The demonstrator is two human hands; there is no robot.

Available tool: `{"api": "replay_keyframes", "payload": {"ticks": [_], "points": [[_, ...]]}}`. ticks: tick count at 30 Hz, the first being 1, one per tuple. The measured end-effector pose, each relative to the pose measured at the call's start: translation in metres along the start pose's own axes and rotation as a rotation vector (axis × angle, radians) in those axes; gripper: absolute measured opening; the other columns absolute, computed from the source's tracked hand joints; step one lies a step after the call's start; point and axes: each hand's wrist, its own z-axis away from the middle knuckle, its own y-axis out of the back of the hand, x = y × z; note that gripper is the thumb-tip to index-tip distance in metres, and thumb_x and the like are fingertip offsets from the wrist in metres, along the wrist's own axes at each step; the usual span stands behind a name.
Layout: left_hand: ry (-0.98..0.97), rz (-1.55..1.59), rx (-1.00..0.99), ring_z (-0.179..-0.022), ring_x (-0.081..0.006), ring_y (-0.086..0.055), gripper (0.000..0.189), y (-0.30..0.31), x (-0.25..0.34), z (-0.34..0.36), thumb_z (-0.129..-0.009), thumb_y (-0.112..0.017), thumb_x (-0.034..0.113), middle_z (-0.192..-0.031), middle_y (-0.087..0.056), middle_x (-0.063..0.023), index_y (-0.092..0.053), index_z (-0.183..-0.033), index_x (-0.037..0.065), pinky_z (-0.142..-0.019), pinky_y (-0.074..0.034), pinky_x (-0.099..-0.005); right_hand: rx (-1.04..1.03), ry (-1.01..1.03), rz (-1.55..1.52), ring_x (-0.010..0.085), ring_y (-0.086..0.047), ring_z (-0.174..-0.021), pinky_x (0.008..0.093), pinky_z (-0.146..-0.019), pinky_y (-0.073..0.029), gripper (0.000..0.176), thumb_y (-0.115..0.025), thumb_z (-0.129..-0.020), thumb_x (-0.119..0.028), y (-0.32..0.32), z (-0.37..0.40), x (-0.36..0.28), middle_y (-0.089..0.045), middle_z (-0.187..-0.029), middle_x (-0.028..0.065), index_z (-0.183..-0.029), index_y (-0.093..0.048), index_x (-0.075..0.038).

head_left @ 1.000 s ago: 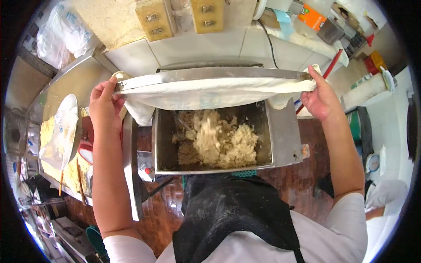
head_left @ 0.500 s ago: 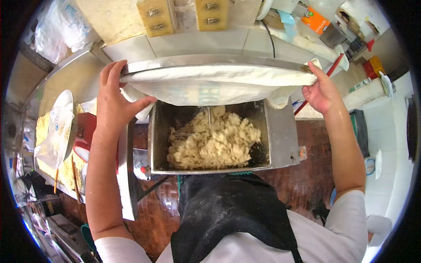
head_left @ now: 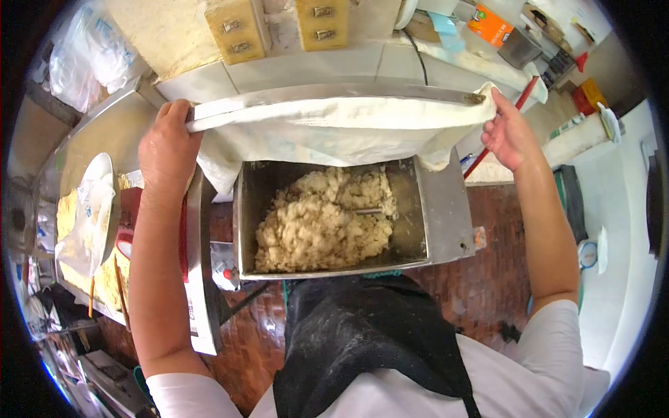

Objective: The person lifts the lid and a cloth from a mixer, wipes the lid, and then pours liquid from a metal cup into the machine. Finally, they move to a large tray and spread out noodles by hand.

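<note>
Filling the middle of the view, a steel tub [head_left: 446, 216] stands open just in front of the person's black apron [head_left: 362, 327]. A long metal lid [head_left: 327, 94] is tilted up over the tub's far rim and reaches past both its sides. A white cloth [head_left: 327, 136] is draped under the lid and sags toward the tub's back wall. Pale, crumbly dough [head_left: 313, 226] lies heaped inside the tub, mostly toward the left and back. The left hand [head_left: 167, 143] is clenched over the lid's left end, fingers curled on its edge and the cloth. The right hand [head_left: 509, 136] grasps the lid's right corner, where the cloth bunches. A short metal bar [head_left: 369, 210] pokes from the dough.
</note>
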Motion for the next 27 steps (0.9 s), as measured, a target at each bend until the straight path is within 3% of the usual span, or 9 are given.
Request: {"api": "replay_keyframes", "payload": {"ticks": [2,7,9,15,18,21,22,24,27], "points": [[-0.002,-0.036,-0.055,-0.094,-0.0355,-0.063,0.023,0.008,0.003,-0.005,-0.081,-0.067,0.018,-0.102,-0.063,-0.0116,-0.058,-0.101,0.01,-0.076,-0.052,-0.0458,0.026,0.047,0.001,0.0089,-0.063,-0.073,0.0249,-0.064,-0.051,0.024,-0.068,-0.091,-0.028,0.036,-0.023,0.003,-0.066,-0.088,-0.0035,-0.107,-0.06,-0.012],[-0.123,-0.129,-0.074,-0.092,-0.0372,-0.062,0.019,0.014,0.002,-0.017,-0.081,-0.067,0.021,-0.093,-0.064,-0.0145,-0.059,-0.089,0.005,-0.078,-0.049,-0.0471,0.125,0.213,-0.053,0.0158,-0.063,-0.095,0.0321,-0.088,-0.049,0.039,-0.062,-0.092,-0.016,0.01,-0.017,0.013,-0.066,-0.111,0.005,-0.128,-0.053,-0.005],[-0.147,-0.095,-0.123,-0.092,-0.0371,-0.062,0.021,0.015,0.002,-0.022,-0.08,-0.066,0.023,-0.09,-0.065,-0.016,-0.063,-0.089,0.004,-0.081,-0.049,-0.0473,-0.098,0.23,-0.078,0.0208,-0.059,-0.109,0.0364,-0.1,-0.043,0.051,-0.058,-0.09,-0.009,0.013,-0.026,0.028,-0.061,-0.124,0.01,-0.139,-0.043,-0.002],[-0.14,0.069,-0.174,-0.096,-0.0397,-0.061,0.027,0.004,-0.011,-0.025,-0.08,-0.064,0.014,-0.097,-0.065,-0.0203,-0.064,-0.103,0.002,-0.081,-0.048,-0.0456,0.182,0.381,-0.024,0.0196,-0.06,-0.106,0.0334,-0.092,-0.047,0.047,-0.057,-0.091,-0.008,-0.025,-0.021,0.074,-0.06,-0.122,0.0112,-0.136,-0.045,-0.001],[-0.099,0.069,-0.208,-0.095,-0.039,-0.061,0.021,0.007,-0.007,-0.027,-0.08,-0.062,0.014,-0.095,-0.065,-0.0194,-0.063,-0.098,0.004,-0.082,-0.049,-0.0461,0.232,0.462,0.02,0.0172,-0.062,-0.099,0.031,-0.087,-0.049,0.042,-0.061,-0.093,-0.013,-0.027,-0.023,0.102,-0.064,-0.114,0.011,-0.13,-0.052,0.002],[-0.08,0.082,-0.207,-0.095,-0.0393,-0.062,0.021,0.001,-0.011,-0.028,-0.079,-0.062,0.013,-0.096,-0.066,-0.0187,-0.063,-0.099,0.004,-0.082,-0.049,-0.046,0.318,0.674,0.472,0.0165,-0.066,-0.085,0.0279,-0.078,-0.051,0.031,-0.065,-0.091,-0.015,-0.022,-0.032,0.116,-0.07,-0.098,0.0082,-0.117,-0.063,0.002],[-0.081,0.083,-0.212,-0.095,-0.0393,-0.062,0.021,-0.001,-0.011,-0.028,-0.079,-0.062,0.013,-0.096,-0.066,-0.0187,-0.063,-0.099,0.004,-0.082,-0.049,-0.046,0.321,0.67,0.474,0.0165,-0.066,-0.085,0.0279,-0.078,-0.051,0.031,-0.065,-0.091,-0.015,-0.017,-0.029,0.113,-0.07,-0.098,0.0082,-0.117,-0.063,0.002],[-0.061,0.066,-0.222,-0.095,-0.0398,-0.062,0.021,0.0,-0.01,-0.029,-0.079,-0.062,0.012,-0.097,-0.066,-0.0187,-0.063,-0.098,0.004,-0.083,-0.049,-0.0464,0.421,0.501,0.892,0.0186,-0.067,-0.091,0.0278,-0.081,-0.05,0.033,-0.066,-0.09,-0.015,-0.012,-0.019,0.096,-0.07,-0.108,0.0127,-0.12,-0.062,-0.001],[-0.031,0.072,-0.245,-0.096,-0.0399,-0.062,0.02,0.008,-0.003,-0.028,-0.078,-0.061,0.01,-0.098,-0.066,-0.0194,-0.063,-0.097,0.004,-0.083,-0.049,-0.0464,0.31,0.566,1.0,0.024,-0.069,-0.093,0.0325,-0.082,-0.052,0.032,-0.068,-0.088,-0.019,0.011,-0.03,0.118,-0.07,-0.108,0.016,-0.116,-0.065,-0.003]]}}
